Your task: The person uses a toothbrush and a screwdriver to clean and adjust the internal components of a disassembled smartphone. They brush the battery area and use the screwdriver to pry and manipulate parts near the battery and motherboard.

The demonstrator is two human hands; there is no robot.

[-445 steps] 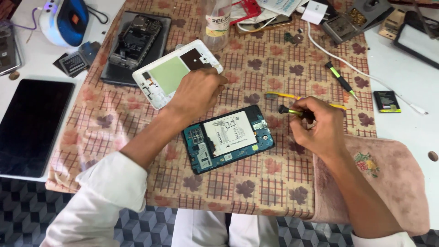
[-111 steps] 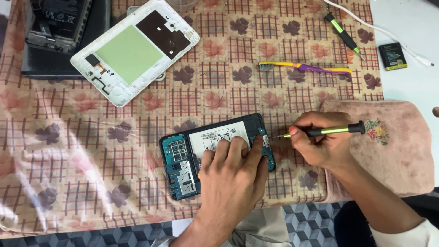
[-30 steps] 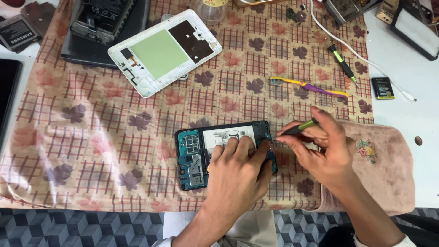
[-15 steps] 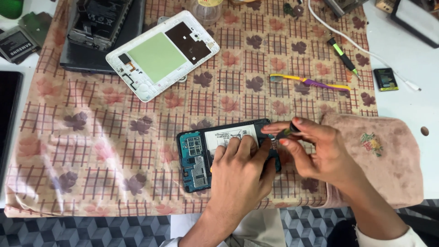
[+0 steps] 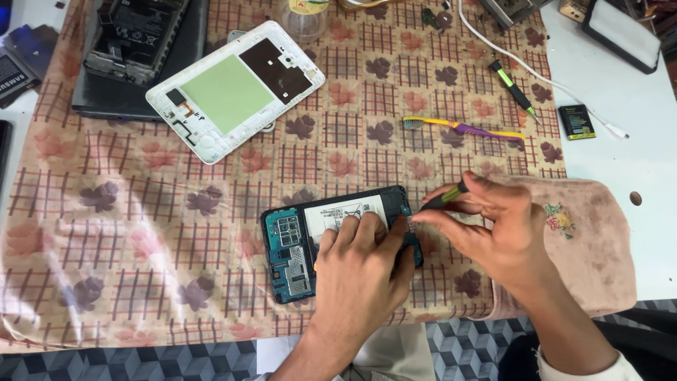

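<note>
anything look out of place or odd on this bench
One oddity: a yellow and purple toothbrush lies on the checked cloth among the electronics parts. Otherwise the opened tablet sits flat under the left hand, the right hand holds a screwdriver, and the white back cover looks undamaged.

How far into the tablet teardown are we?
Done: the white back cover is off and lies apart on the cloth. In hand: the left hand presses the opened tablet flat while the right hand works a screwdriver at its right edge. Left: board and battery are in place.
</note>
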